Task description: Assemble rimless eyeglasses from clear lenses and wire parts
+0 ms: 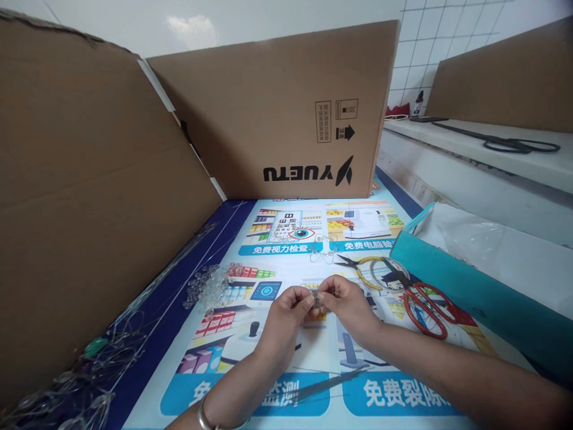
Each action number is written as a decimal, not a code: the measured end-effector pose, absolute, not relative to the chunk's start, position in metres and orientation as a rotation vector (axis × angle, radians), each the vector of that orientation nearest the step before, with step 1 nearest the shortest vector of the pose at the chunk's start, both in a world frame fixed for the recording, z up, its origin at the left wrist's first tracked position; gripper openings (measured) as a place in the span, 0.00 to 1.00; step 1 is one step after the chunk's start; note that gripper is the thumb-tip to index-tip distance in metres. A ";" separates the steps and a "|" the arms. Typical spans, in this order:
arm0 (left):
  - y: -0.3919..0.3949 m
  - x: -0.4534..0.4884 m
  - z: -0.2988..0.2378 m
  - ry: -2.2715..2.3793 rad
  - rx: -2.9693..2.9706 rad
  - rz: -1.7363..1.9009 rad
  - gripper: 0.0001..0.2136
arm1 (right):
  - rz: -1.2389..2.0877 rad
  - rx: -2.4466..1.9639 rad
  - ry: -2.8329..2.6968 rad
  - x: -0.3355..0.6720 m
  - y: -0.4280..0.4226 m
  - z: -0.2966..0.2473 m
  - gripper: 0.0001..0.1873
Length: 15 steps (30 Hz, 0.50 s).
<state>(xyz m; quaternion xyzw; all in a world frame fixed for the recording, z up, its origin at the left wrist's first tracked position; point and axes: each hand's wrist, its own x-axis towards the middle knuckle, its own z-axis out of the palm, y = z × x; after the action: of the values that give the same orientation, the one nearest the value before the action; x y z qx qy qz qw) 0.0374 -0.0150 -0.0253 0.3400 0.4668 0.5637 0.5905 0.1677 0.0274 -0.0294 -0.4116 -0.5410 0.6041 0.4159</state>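
My left hand [286, 316] and my right hand [347, 304] meet above a printed poster [268, 388] on the table. Both pinch a small clear bead-like piece [317, 297] between their fingertips. A thin clear wire seems to run from it, but it is too fine to trace. A bracelet sits on my left wrist. A pile of clear beads [208, 285] lies to the left of my hands. A small clear wire-and-bead piece [325, 251] lies beyond them.
Yellow-handled pliers [364, 270] and red-handled scissors [425, 304] lie right of my hands. A teal bag [470, 286] stands at the right. Cardboard sheets [89, 209] and a cardboard box [277, 113] wall the left and back. Wire bundles [89, 370] lie at the lower left.
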 end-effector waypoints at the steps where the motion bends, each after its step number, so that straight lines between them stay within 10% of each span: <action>1: -0.015 0.038 -0.025 1.084 0.791 1.315 0.08 | 1.519 -1.029 -1.356 0.168 0.027 -0.030 0.06; 15: -0.016 0.029 -0.016 1.031 0.820 1.191 0.08 | 1.567 -0.966 -1.372 0.173 0.027 -0.026 0.05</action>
<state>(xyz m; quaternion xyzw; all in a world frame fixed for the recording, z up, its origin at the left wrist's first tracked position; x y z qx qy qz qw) 0.0294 -0.0164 -0.0162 0.3581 0.4502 0.5203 0.6311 0.1735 0.0267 -0.0258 -0.3838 -0.5448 0.6224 0.4104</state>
